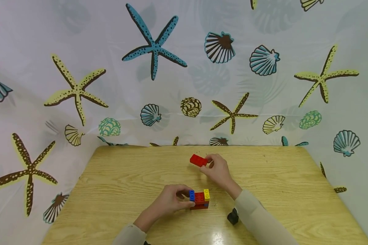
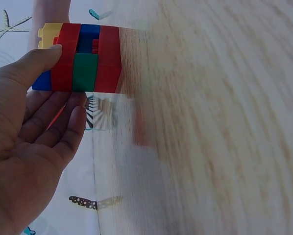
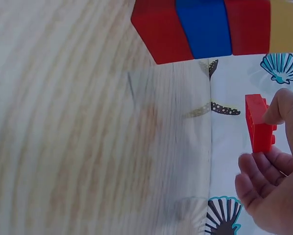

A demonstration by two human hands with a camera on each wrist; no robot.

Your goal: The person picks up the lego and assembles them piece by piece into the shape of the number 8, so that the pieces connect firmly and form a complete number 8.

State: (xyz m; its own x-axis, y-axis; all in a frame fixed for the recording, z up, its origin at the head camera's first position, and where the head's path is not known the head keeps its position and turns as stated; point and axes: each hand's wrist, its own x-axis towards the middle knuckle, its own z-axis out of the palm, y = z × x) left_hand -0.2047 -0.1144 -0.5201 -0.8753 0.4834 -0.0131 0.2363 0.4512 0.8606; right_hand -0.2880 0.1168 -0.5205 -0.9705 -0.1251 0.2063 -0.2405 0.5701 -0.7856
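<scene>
A small stack of toy bricks stands on the wooden table, red in its layers with a blue brick on its left top and a yellow brick on its right top. My left hand grips the stack from the left, thumb on the near side. In the left wrist view a green brick shows between two red layers. Beyond the stack, my right hand pinches a loose red brick above the table, apart from the stack. Studs show along one side of it in the right wrist view.
A small black object lies beside the right sleeve. The light wooden table runs back to a pale curtain printed with starfish and shells, which also borders both sides.
</scene>
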